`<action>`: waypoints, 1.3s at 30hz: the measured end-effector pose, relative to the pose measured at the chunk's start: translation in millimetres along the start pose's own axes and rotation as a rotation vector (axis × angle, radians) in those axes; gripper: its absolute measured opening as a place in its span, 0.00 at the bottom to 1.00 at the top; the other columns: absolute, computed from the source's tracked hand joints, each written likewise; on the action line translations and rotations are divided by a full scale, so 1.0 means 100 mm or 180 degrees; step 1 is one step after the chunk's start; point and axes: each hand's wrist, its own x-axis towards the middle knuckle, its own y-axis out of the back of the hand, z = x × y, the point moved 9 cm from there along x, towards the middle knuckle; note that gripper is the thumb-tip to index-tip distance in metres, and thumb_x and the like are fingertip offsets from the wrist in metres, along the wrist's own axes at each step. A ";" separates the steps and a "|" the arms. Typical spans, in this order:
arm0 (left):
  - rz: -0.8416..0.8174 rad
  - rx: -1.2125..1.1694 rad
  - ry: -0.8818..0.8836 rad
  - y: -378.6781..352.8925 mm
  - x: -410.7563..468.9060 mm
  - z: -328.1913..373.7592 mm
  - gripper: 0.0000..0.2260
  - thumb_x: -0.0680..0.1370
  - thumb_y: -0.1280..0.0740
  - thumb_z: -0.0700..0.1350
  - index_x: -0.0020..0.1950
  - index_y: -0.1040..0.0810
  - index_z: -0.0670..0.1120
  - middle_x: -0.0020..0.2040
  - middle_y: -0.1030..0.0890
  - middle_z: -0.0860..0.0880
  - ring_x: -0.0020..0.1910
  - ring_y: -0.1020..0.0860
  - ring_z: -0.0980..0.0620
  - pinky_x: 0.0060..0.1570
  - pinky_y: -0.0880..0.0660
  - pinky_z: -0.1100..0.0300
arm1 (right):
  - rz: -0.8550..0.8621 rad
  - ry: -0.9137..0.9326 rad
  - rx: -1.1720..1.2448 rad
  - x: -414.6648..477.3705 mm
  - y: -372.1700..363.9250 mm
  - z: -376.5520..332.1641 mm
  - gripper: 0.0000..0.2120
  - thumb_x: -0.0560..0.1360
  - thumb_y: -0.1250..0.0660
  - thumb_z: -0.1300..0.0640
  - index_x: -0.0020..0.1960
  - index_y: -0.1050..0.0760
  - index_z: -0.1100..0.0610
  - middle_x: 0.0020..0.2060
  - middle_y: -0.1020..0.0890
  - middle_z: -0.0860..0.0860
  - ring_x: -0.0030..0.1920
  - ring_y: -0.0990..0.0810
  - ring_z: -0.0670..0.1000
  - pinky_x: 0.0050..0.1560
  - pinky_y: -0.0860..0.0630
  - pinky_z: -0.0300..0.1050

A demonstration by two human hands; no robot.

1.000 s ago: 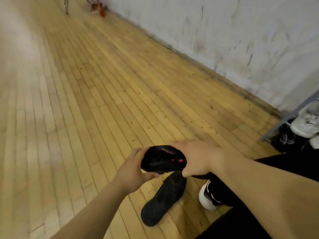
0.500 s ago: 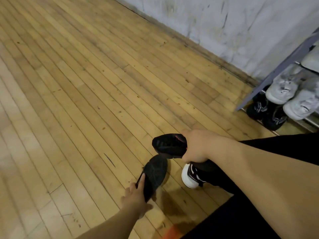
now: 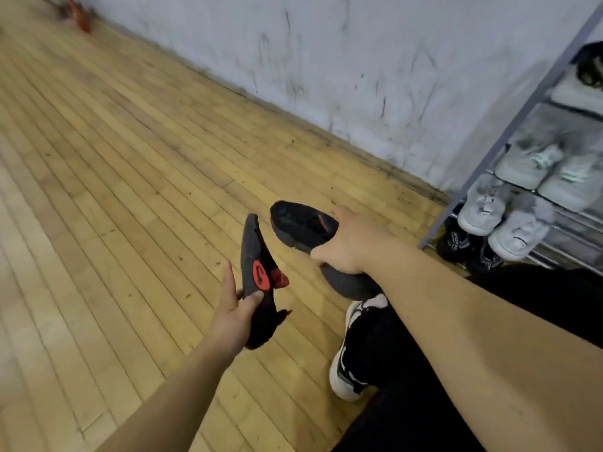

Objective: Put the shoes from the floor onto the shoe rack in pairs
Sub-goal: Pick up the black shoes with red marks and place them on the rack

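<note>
Raised off floor (image 3: 130, 190) — second shoe (image 3: 256, 269) pinched by left hand (image 3: 233, 316); right hand (image 3: 349, 243) grips first shoe (image 3: 300, 225).

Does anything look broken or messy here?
Nothing is broken or spilled. Only the wall looks odd: dark scuffs streak it. The left hand holds one black shoe, the right hand the other shoe.

Two held black shoes (image 3: 300, 225), four white sneakers (image 3: 483, 207), two black racked shoes (image 3: 453, 246), one rack (image 3: 509, 132).
</note>
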 end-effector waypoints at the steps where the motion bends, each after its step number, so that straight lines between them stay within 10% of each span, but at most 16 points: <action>1: -0.0131 -0.0069 -0.0273 -0.07 0.02 0.39 0.40 0.84 0.35 0.47 0.79 0.63 0.71 0.70 0.25 0.49 0.56 0.15 0.44 0.48 0.19 0.61 | 0.0200 0.0040 0.0368 -0.08 0.24 -0.02 0.40 0.66 0.25 0.43 0.73 0.36 0.49 0.56 0.25 0.51 0.52 0.23 0.56 0.50 0.20 0.50; 5: -0.0749 0.0223 -0.1288 -0.64 -0.06 1.84 0.33 0.86 0.39 0.50 0.79 0.56 0.73 0.73 0.26 0.53 0.64 0.20 0.57 0.63 0.23 0.59 | 0.0881 0.0223 0.1976 -0.60 1.22 0.25 0.35 0.72 0.24 0.44 0.74 0.35 0.40 0.58 0.23 0.45 0.56 0.21 0.53 0.57 0.21 0.53; 12: -0.2090 0.0476 -0.2200 -2.76 -0.54 3.42 0.26 0.85 0.40 0.48 0.77 0.40 0.74 0.73 0.26 0.64 0.72 0.27 0.58 0.74 0.32 0.52 | 0.2758 -0.0151 0.1715 -2.06 2.71 1.88 0.42 0.71 0.24 0.40 0.80 0.41 0.38 0.64 0.27 0.41 0.59 0.24 0.49 0.52 0.27 0.44; 16: -0.2815 0.0351 -0.2068 -4.23 -0.84 3.71 0.25 0.86 0.41 0.44 0.75 0.35 0.72 0.63 0.21 0.70 0.64 0.21 0.62 0.69 0.27 0.55 | 0.3397 -0.0790 0.2026 -2.70 3.02 3.04 0.44 0.72 0.26 0.40 0.81 0.44 0.41 0.75 0.29 0.48 0.64 0.24 0.55 0.57 0.29 0.49; 23: -0.3555 -0.0770 -0.0650 -5.83 -1.06 3.23 0.20 0.87 0.44 0.44 0.73 0.27 0.65 0.71 0.21 0.49 0.67 0.21 0.36 0.66 0.28 0.30 | 0.3816 -0.1668 0.2982 -3.13 2.75 4.56 0.38 0.73 0.25 0.44 0.78 0.38 0.45 0.66 0.26 0.51 0.57 0.23 0.58 0.60 0.23 0.56; 28: -0.3526 -0.1177 -0.0322 -6.19 -0.96 3.07 0.16 0.88 0.47 0.46 0.65 0.26 0.64 0.52 0.12 0.51 0.50 0.13 0.46 0.42 0.16 0.50 | 0.3926 -0.1609 0.2387 -2.98 2.96 4.79 0.42 0.72 0.25 0.45 0.80 0.42 0.46 0.60 0.28 0.47 0.55 0.26 0.53 0.55 0.27 0.49; 34: -0.3357 -0.0809 -0.0295 -6.43 -0.72 2.95 0.18 0.88 0.46 0.48 0.73 0.30 0.68 0.63 0.16 0.52 0.59 0.15 0.45 0.64 0.23 0.39 | 0.3801 -0.1797 0.2140 -2.71 3.02 4.97 0.42 0.71 0.22 0.41 0.77 0.38 0.51 0.60 0.25 0.50 0.53 0.28 0.53 0.52 0.30 0.48; 39: -0.3325 -0.0681 -0.0345 -6.43 -0.62 2.94 0.19 0.88 0.47 0.50 0.75 0.33 0.69 0.66 0.18 0.52 0.61 0.17 0.43 0.61 0.22 0.35 | 0.3673 -0.1911 0.1776 -2.57 3.00 5.05 0.40 0.66 0.23 0.38 0.73 0.34 0.49 0.60 0.22 0.51 0.55 0.22 0.56 0.48 0.27 0.48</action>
